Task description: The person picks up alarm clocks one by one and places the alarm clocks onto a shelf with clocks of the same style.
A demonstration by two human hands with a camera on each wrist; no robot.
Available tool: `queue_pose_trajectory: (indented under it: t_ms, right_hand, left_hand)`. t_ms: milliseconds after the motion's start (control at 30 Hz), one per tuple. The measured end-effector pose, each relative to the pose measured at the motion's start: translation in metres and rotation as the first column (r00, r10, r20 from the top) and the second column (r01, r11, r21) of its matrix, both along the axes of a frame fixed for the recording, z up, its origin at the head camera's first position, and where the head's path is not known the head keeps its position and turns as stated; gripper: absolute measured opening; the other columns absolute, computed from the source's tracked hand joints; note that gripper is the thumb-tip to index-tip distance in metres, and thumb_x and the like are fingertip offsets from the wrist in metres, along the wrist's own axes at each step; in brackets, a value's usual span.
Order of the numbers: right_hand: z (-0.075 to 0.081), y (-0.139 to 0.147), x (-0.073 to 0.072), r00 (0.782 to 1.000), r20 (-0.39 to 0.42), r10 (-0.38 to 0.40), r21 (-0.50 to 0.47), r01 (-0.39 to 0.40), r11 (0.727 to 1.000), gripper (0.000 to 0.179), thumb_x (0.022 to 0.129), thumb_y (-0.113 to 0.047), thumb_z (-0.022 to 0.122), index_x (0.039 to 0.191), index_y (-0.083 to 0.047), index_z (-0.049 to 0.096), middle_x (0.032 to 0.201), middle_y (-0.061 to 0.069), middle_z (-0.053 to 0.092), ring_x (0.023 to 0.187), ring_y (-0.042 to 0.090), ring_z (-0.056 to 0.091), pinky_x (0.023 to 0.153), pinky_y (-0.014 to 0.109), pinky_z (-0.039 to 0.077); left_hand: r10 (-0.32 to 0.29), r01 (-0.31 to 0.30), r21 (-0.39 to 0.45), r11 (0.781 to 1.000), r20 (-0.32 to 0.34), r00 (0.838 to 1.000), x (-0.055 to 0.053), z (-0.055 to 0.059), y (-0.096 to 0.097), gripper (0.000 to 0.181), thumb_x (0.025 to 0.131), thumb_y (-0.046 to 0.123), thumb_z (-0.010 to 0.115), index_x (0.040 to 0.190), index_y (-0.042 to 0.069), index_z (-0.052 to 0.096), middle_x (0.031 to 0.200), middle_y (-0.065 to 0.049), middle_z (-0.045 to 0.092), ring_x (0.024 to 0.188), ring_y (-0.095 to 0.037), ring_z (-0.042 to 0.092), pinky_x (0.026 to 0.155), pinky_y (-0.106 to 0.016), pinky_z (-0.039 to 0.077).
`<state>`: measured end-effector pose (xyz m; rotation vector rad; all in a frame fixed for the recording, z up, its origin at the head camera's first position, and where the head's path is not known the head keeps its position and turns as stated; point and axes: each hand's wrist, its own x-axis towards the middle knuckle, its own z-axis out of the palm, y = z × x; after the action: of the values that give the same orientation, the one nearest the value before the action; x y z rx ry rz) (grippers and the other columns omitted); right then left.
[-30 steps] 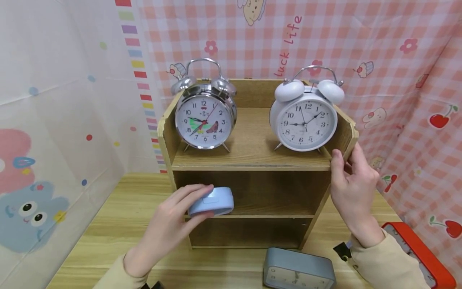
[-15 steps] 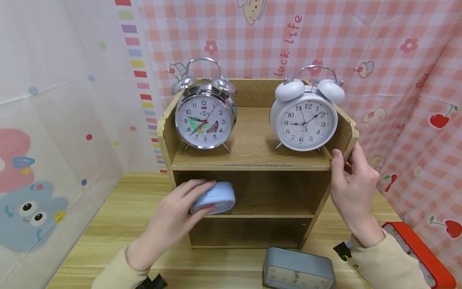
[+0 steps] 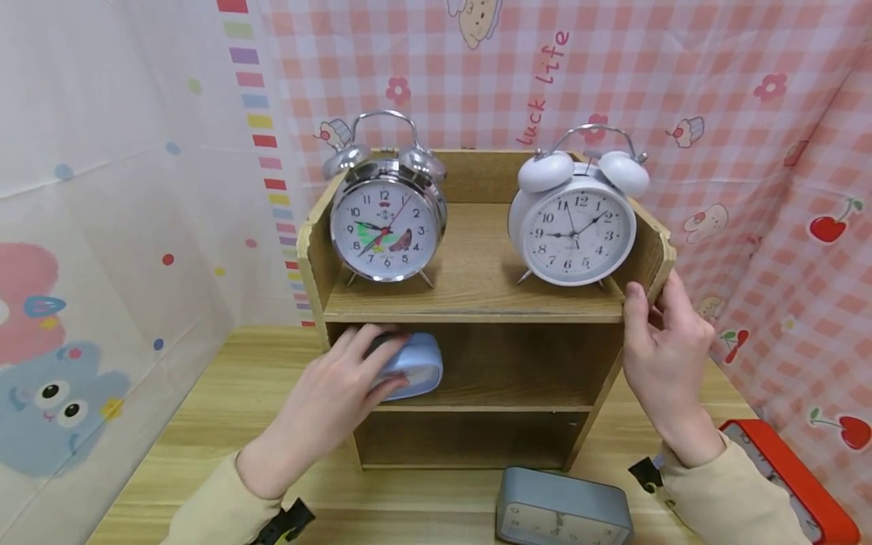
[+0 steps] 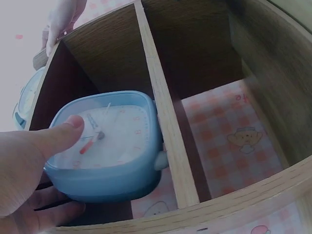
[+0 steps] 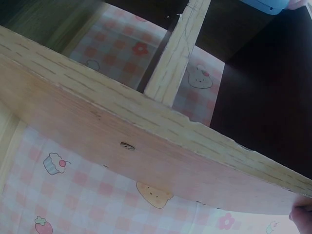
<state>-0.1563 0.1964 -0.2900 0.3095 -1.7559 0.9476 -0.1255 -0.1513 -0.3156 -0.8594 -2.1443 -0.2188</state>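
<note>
My left hand point(image 3: 327, 397) grips a light blue alarm clock point(image 3: 428, 362) at the left of the shelf's middle compartment. In the left wrist view the thumb lies across the face of the clock point(image 4: 114, 183), and fingers reach behind its body. One foot of it is close to the shelf board; I cannot tell whether they touch. My right hand point(image 3: 671, 352) holds the upper right side panel of the wooden shelf point(image 3: 477, 312), thumb on the front edge. Only a fingertip of that hand point(image 5: 302, 217) shows in the right wrist view.
On the top board stand a silver twin-bell clock point(image 3: 387, 242) at left and a white twin-bell clock point(image 3: 579, 253) at right. A grey-blue rectangular clock point(image 3: 568, 496) lies in front, a red clock point(image 3: 804, 473) at right, both on the wooden table point(image 3: 204, 424).
My left hand has carried the blue clock upward and deeper into the middle compartment, turning its face more toward the front. The right hand has stayed on the side panel.
</note>
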Motion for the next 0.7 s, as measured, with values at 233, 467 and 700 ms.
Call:
queue_pose_trajectory:
  t_ms: [233,467,700]
  right_hand:
    - [0.0001,0.0003,-0.0007,1.000,-0.003,0.009,-0.003,-0.009,1.000,0.025,0.101,-0.004,0.062,0.121,0.009,0.068,0.090,0.028,0.073,0.079,-0.023,0.055,0.082,-0.004,0.046]
    - [-0.0007,0.0007,-0.0009,1.000,-0.002,0.004,-0.003,-0.004,1.000,0.024,0.101,-0.004,0.062,0.120,0.010,0.068,0.088,0.027,0.072,0.078,-0.023,0.054,0.080,-0.004,0.046]
    - [-0.0004,0.0003,-0.0004,1.000,-0.001,0.009,-0.002,-0.009,1.000,0.025,0.101,-0.004,0.062,0.121,0.010,0.068,0.091,0.029,0.073,0.078,-0.023,0.054,0.081,-0.004,0.047]
  left_hand:
    - [0.045,-0.047,-0.053,0.998,-0.031,0.998,-0.0022,0.0027,0.0021,0.049,0.082,0.025,0.091,0.124,0.012,0.071,0.109,-0.007,0.070,0.088,-0.024,0.066,0.061,-0.032,0.059]
    - [0.057,-0.066,-0.078,0.995,-0.110,0.992,-0.0061,0.0029,0.0053,0.047,0.080,0.020,0.093,0.121,0.012,0.071,0.108,-0.008,0.072,0.085,-0.027,0.067,0.060,-0.034,0.059]
    - [0.085,-0.097,-0.112,0.989,-0.104,0.991,-0.0078,0.0029,0.0073,0.043,0.086,0.017,0.087,0.125,0.012,0.069,0.114,-0.008,0.072,0.092,-0.028,0.069,0.064,-0.035,0.060]
